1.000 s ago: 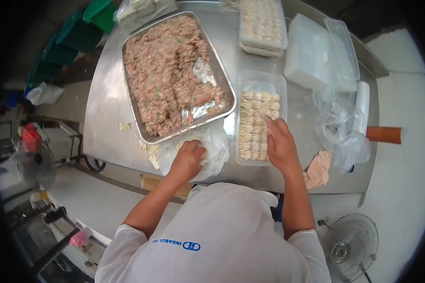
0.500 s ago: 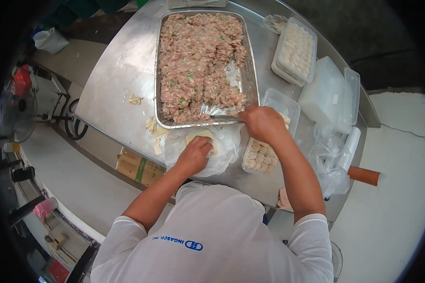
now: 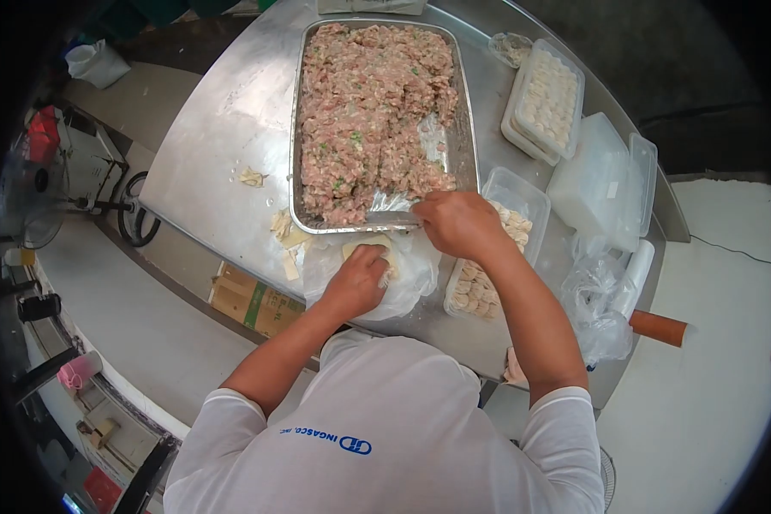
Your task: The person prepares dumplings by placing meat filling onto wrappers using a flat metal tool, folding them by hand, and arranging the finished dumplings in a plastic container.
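Observation:
A large metal tray (image 3: 296, 128) holds pink minced meat filling (image 3: 368, 111) with green flecks. At its near edge, my right hand (image 3: 456, 224) is closed around the handle of a flat metal spatula (image 3: 392, 218), whose blade lies inside the tray's near end. My left hand (image 3: 360, 281) is curled over a clear plastic bag (image 3: 415, 287) just in front of the tray. Its fingers pinch a pale dumpling wrapper (image 3: 391, 272), partly hidden by them. More yellowish wrappers (image 3: 367, 243) lie on the bag beyond the knuckles.
To the right, a plastic container (image 3: 535, 201) holds rows of formed dumplings (image 3: 474, 291), with a filled stacked container (image 3: 546, 94) farther back. Translucent boxes (image 3: 587, 171) and crumpled plastic bags (image 3: 595, 295) line the right edge. Dough scraps (image 3: 284, 227) lie left of the bag.
My right hand has shifted left along the tray's near edge with the spatula. My left hand stays over the bag. The whole view has shifted slightly.

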The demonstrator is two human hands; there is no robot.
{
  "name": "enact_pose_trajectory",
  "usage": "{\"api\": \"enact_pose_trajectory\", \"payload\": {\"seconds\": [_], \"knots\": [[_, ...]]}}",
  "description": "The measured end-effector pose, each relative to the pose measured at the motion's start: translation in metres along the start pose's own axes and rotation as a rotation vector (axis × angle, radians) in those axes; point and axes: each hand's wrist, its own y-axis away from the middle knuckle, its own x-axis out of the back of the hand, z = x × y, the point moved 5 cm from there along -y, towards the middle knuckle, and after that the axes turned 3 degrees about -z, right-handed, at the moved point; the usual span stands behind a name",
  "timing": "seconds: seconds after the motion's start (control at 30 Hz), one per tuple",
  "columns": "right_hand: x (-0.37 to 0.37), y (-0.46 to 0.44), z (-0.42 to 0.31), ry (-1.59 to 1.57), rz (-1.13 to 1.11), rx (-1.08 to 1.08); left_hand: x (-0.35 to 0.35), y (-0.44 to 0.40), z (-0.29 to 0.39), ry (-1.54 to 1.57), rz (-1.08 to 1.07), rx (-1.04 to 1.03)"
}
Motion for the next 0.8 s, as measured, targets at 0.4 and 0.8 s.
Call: {"api": "enact_pose_trajectory", "payload": {"seconds": [0.4, 0.8], "knots": [[-0.029, 0.008, 0.039, -0.344, 0.128, 0.054, 0.012, -0.003, -0.005, 0.236, -0.226, -0.079], [-0.118, 0.085, -0.007, -1.345, 0.344, -0.416, 0.007, -0.005, -0.014, 0.354, -0.135, 0.101]]}}
